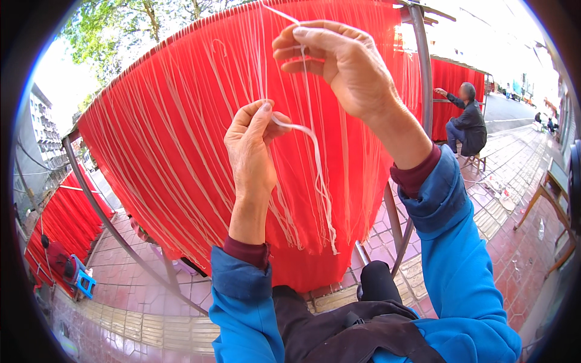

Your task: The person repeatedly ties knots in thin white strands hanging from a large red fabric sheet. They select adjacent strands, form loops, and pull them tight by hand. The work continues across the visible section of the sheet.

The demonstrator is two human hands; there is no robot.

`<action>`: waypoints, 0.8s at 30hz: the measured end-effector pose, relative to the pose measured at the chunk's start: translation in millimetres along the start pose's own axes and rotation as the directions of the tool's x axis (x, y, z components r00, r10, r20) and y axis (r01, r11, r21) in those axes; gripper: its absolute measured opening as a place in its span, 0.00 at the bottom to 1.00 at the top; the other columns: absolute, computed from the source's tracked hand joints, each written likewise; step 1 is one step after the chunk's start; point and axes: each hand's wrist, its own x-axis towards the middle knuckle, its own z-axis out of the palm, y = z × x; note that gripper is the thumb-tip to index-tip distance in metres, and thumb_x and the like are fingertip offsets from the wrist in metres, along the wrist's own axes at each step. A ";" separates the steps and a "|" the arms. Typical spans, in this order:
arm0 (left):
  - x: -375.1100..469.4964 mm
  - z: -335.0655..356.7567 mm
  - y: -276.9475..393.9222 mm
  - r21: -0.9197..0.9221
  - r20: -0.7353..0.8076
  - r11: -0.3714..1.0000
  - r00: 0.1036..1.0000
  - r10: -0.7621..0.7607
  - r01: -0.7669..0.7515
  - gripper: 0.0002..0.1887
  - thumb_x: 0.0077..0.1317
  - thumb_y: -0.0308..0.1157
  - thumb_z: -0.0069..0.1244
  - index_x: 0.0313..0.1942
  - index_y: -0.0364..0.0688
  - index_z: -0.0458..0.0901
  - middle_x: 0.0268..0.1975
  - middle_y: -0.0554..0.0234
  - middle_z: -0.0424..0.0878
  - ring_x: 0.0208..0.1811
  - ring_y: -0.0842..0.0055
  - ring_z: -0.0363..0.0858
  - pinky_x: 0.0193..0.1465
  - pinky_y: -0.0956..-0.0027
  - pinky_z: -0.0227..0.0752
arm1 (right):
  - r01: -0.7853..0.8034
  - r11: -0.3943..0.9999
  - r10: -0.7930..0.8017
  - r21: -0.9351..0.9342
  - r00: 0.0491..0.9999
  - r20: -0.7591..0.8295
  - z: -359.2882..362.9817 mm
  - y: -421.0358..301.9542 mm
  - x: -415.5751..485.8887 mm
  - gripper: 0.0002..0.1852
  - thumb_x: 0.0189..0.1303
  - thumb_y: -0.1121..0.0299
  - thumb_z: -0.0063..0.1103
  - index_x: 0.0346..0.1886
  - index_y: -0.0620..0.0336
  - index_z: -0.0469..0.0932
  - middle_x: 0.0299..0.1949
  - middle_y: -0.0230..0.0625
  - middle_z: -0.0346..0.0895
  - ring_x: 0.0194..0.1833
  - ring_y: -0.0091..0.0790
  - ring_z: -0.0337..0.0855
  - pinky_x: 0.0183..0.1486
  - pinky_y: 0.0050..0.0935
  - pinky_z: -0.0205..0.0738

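Note:
A long red cloth (190, 149) hangs from a rail before me, with many white threads (136, 149) running down its front. My left hand (252, 140) pinches white strands between thumb and fingertips; a loose bundle of white thread (320, 177) trails from it to the right and down, ending in frayed tips. Higher and to the right, my right hand (336, 59) holds a white strand between thumb and index finger. That strand slants up to the left, and thread also passes around its spread fingers and hangs below.
Metal posts (424, 68) support the rail. Right, a person (470, 120) sits on a wooden stool by another red cloth. Lower left, another person (61, 263) sits on a blue stool (85, 283). A wooden table (551, 190) stands at the far right on the tiled pavement.

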 end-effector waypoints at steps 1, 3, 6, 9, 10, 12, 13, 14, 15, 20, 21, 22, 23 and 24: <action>-0.7 0.4 0.4 -0.007 -0.012 1.000 1.000 -0.018 0.018 0.06 0.68 0.30 0.49 0.39 0.37 0.80 0.31 0.60 0.84 0.33 0.77 0.83 0.40 0.72 0.78 | 0.002 1.000 -0.002 0.002 1.000 0.017 -0.2 -4.1 1.8 0.11 0.63 0.68 0.55 0.40 0.64 0.82 0.36 0.42 0.83 0.40 0.33 0.84 0.45 0.32 0.79; -1.7 1.2 0.9 -0.020 -0.021 0.999 0.999 -0.035 0.034 0.06 0.68 0.29 0.49 0.39 0.38 0.81 0.31 0.60 0.84 0.33 0.77 0.83 0.40 0.72 0.78 | 0.041 0.999 -0.041 0.002 0.997 0.073 -2.1 -10.4 3.8 0.13 0.65 0.68 0.51 0.44 0.65 0.80 0.40 0.45 0.82 0.44 0.38 0.84 0.49 0.37 0.78; -1.5 2.7 1.8 -0.085 -0.036 0.995 0.998 -0.054 0.051 0.06 0.68 0.29 0.48 0.41 0.38 0.80 0.33 0.60 0.84 0.36 0.76 0.83 0.43 0.72 0.78 | -0.158 0.973 0.136 0.166 0.981 0.139 -5.0 -10.1 0.3 0.14 0.65 0.66 0.51 0.47 0.67 0.78 0.37 0.44 0.83 0.40 0.39 0.85 0.49 0.38 0.78; -2.4 2.6 2.8 -0.250 -0.019 0.965 0.996 -0.085 0.077 0.05 0.67 0.28 0.48 0.40 0.38 0.78 0.33 0.56 0.84 0.34 0.75 0.84 0.43 0.71 0.78 | -0.349 0.885 0.288 0.307 0.930 0.226 -7.2 2.8 -16.4 0.16 0.66 0.64 0.49 0.50 0.67 0.75 0.31 0.40 0.82 0.33 0.38 0.85 0.44 0.35 0.80; -3.7 2.0 2.9 -0.277 -0.019 0.956 0.995 -0.103 0.093 0.05 0.67 0.28 0.48 0.40 0.38 0.78 0.33 0.56 0.84 0.34 0.74 0.84 0.43 0.71 0.78 | -0.422 0.827 0.329 0.370 0.899 0.290 -8.8 7.4 -23.5 0.17 0.66 0.64 0.48 0.50 0.66 0.75 0.30 0.39 0.82 0.32 0.37 0.85 0.43 0.34 0.80; -6.4 -0.6 2.3 -0.332 -0.010 0.937 0.993 -0.119 0.109 0.05 0.67 0.28 0.47 0.41 0.38 0.77 0.34 0.55 0.84 0.34 0.74 0.83 0.43 0.71 0.78 | -0.531 0.732 0.415 0.426 0.844 0.339 -10.6 18.8 -40.6 0.19 0.66 0.64 0.47 0.54 0.67 0.72 0.28 0.39 0.81 0.30 0.36 0.84 0.39 0.35 0.80; -8.9 -2.3 1.5 -0.333 0.001 0.934 0.991 -0.135 0.127 0.05 0.68 0.28 0.47 0.42 0.38 0.77 0.34 0.55 0.84 0.33 0.74 0.83 0.42 0.71 0.78 | -0.572 0.690 0.459 0.443 0.820 0.343 -11.6 23.9 -50.9 0.19 0.66 0.64 0.47 0.55 0.67 0.72 0.28 0.39 0.81 0.30 0.36 0.84 0.39 0.35 0.80; -12.3 -4.2 0.5 -0.331 0.008 0.933 0.989 -0.146 0.140 0.06 0.68 0.28 0.47 0.42 0.38 0.77 0.33 0.55 0.84 0.33 0.74 0.83 0.42 0.71 0.78 | -0.610 0.645 0.501 0.460 0.793 0.347 -13.2 28.2 -61.6 0.20 0.66 0.63 0.48 0.55 0.67 0.71 0.28 0.40 0.81 0.30 0.37 0.84 0.39 0.35 0.80; -16.0 -6.5 -0.7 -0.333 0.012 0.930 0.987 -0.162 0.156 0.06 0.68 0.28 0.46 0.42 0.38 0.76 0.33 0.55 0.84 0.33 0.74 0.83 0.41 0.71 0.78 | -0.643 0.591 0.532 0.487 0.765 0.364 -15.0 32.4 -72.0 0.20 0.66 0.63 0.48 0.56 0.67 0.71 0.28 0.40 0.81 0.30 0.37 0.84 0.39 0.36 0.80; -47.1 -16.6 -11.1 -0.303 0.112 0.917 0.965 -0.237 0.260 0.08 0.67 0.26 0.46 0.45 0.35 0.76 0.33 0.55 0.83 0.32 0.76 0.83 0.38 0.75 0.77 | -0.662 0.531 0.582 0.529 0.738 0.340 -24.9 54.3 -118.2 0.19 0.64 0.64 0.52 0.54 0.67 0.73 0.33 0.42 0.82 0.35 0.33 0.84 0.43 0.36 0.80; -54.7 -17.8 -14.1 -0.284 0.093 0.917 0.960 -0.265 0.281 0.08 0.67 0.25 0.47 0.45 0.35 0.76 0.33 0.55 0.83 0.32 0.76 0.83 0.38 0.75 0.77 | -0.652 0.543 0.585 0.529 0.746 0.319 -25.8 59.4 -125.4 0.18 0.64 0.65 0.52 0.53 0.67 0.74 0.33 0.43 0.82 0.35 0.33 0.84 0.43 0.36 0.80; -62.7 -18.5 -17.9 -0.267 0.076 0.916 0.954 -0.291 0.301 0.08 0.66 0.24 0.47 0.45 0.34 0.76 0.33 0.55 0.83 0.32 0.76 0.83 0.38 0.75 0.77 | -0.645 0.561 0.596 0.519 0.750 0.287 -26.7 64.3 -132.0 0.18 0.64 0.65 0.51 0.52 0.67 0.74 0.33 0.43 0.82 0.35 0.33 0.84 0.43 0.36 0.80; -70.5 -19.3 -22.1 -0.254 0.062 0.913 0.948 -0.313 0.318 0.08 0.66 0.24 0.48 0.45 0.34 0.76 0.34 0.55 0.83 0.33 0.77 0.83 0.39 0.75 0.77 | -0.639 0.578 0.608 0.507 0.752 0.254 -28.1 68.5 -138.4 0.17 0.65 0.65 0.51 0.51 0.68 0.75 0.33 0.43 0.82 0.35 0.34 0.84 0.42 0.36 0.80; -77.0 -19.9 -26.5 -0.257 0.038 0.911 0.945 -0.325 0.323 0.09 0.64 0.22 0.49 0.45 0.34 0.76 0.34 0.56 0.84 0.34 0.77 0.82 0.41 0.74 0.77 | -0.634 0.574 0.613 0.518 0.752 0.241 -29.9 71.9 -143.7 0.16 0.65 0.66 0.50 0.49 0.68 0.76 0.33 0.43 0.82 0.35 0.34 0.84 0.42 0.36 0.80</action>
